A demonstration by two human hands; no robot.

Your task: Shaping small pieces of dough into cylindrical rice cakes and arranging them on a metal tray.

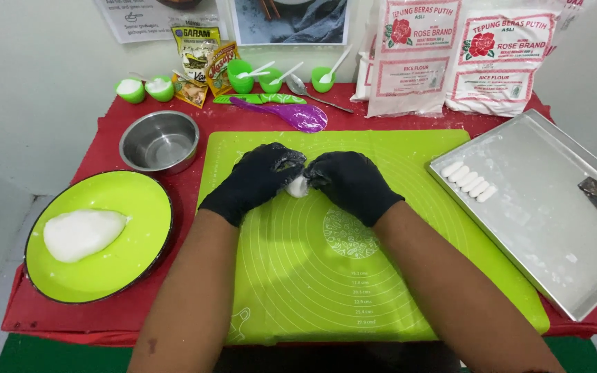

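Both hands wear black gloves and meet over the far middle of a lime-green silicone rolling mat (381,290) that covers the centre of the red-clothed worktop (105,131). The left hand (257,181) and the right hand (351,185) curl inward, fingertips pressed together around a small lump of white dough (298,186), which sits pinched between them just above the mat's surface; only a little of the lump shows between the gloves.

Near the left edge of the worktop lies a round lime-green plate with a dark rim (136,200), carrying a larger mound of white dough (81,233). Beyond it, toward the far left corner, stands an empty round steel bowl (159,141).

Along the right edge rests a rectangular metal baking tray (540,228), dusted with flour. At its far left corner a short row of small white oblong dough pieces (470,182) lie side by side, touching one another.

Along the far edge of the worktop sit several small green cups (323,79), some with white spoons in them, a purple plastic paddle (291,114) lying flat just beyond the mat, a few small seasoning sachets (202,55), and two large white bags of flour (457,55) leaning against the wall at the far right corner.
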